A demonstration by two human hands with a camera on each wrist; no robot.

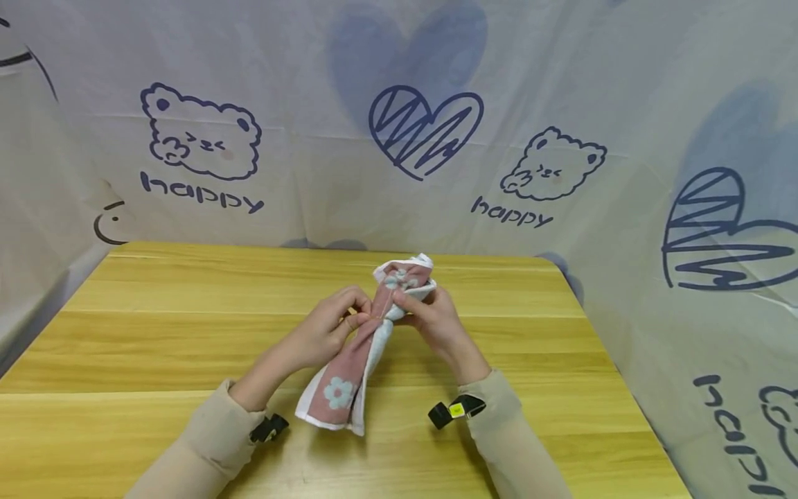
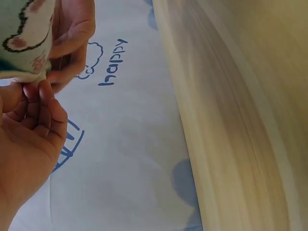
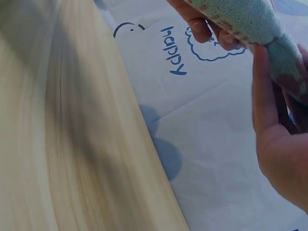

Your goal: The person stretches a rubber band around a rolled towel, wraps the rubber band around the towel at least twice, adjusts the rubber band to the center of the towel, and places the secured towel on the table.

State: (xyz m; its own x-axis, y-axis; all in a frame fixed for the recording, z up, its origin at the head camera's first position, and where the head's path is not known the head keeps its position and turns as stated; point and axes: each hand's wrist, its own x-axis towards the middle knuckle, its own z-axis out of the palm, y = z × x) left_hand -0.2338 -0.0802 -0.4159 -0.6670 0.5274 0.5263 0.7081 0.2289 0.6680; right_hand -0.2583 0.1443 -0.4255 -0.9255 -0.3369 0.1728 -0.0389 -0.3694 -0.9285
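A small pink and white towel with pale blue flowers is held up above the table, bunched narrow at its middle. Its lower end fans out towards me, and its upper end is folded over at the far side. My left hand pinches the towel's edge near the narrow middle with thumb and fingers. On the other side, my right hand grips the upper part, thumb on top. In the left wrist view the towel shows a pale green face. The right wrist view shows the bunched towel between the right thumb and fingers.
The wooden table lies under both hands. Behind it hangs a pale cloth backdrop with hearts, bears and the word happy, continuing along the right side. Black straps circle both wrists.
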